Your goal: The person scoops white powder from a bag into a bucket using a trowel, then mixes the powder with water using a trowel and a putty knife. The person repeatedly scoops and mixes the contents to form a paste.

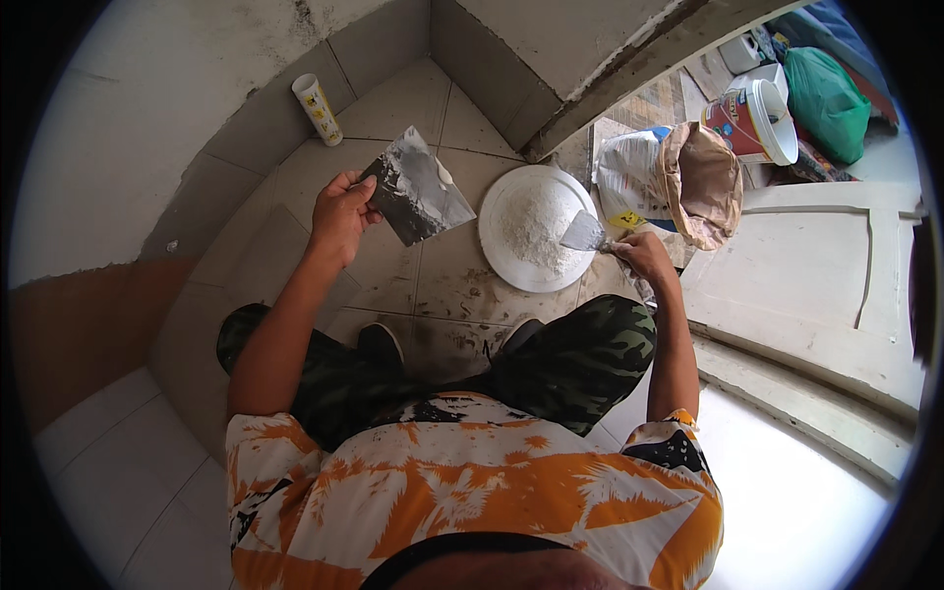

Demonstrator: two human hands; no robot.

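My left hand [346, 211] is closed on the edge of a dark square sheet [418, 202], thumb on top, with white powder or paste smeared over its surface. My right hand [646, 260] grips the handle of a putty knife [586, 234]. The knife's grey blade lies over the right side of a heap of white powder [536, 231]. That heap rests in a round white lid or shallow plate [495, 258] on the floor. Part of the knife's handle is hidden by my fingers.
An open paper sack [710, 187] leans right of the powder. Behind it are a red and white bucket [777, 128] and a green plastic bag [826, 103]. A white and yellow tube [317, 110] stands by the left wall. A white door [806, 275] is at right.
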